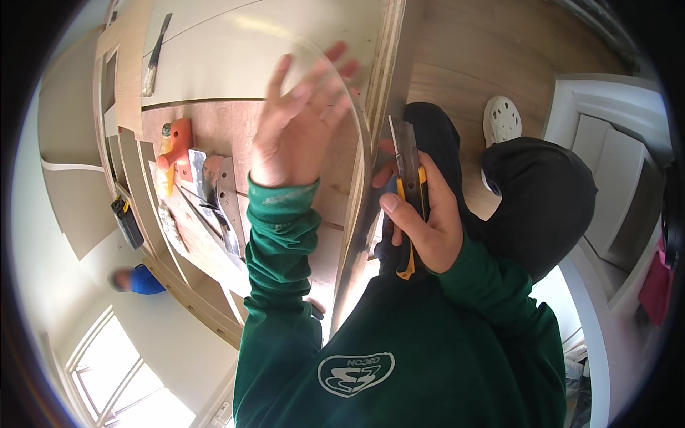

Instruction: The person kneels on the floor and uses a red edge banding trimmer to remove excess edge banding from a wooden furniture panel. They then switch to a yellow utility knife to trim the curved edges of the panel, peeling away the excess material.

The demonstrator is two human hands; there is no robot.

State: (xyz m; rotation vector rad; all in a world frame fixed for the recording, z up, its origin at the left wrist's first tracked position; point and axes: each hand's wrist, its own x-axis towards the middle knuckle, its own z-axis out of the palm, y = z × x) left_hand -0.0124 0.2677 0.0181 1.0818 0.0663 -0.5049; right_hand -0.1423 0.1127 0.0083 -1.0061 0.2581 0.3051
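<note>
My left hand point(296, 128) is raised over the wooden work surface, palm showing, its fingers spread and slightly blurred. A thin, pale, bendy strip point(354, 107) arcs past its fingertips and runs down along a layered plywood edge point(378, 78); I cannot tell whether the fingers touch it. In my right hand point(432, 221), held close to my lap, is a utility knife point(408, 167) with a yellow and black handle and a dark metal body. The knife points away from me, its thin blade sticking out.
Left of my arm lie an orange-handled tool point(180, 146), a yellow bottle point(165, 178) and several metal scrapers point(227, 200). A brush point(153, 68) rests on a pale board point(214, 60). Beyond the bench is a person in blue point(146, 279). A white clog point(501, 120) is on the wooden floor.
</note>
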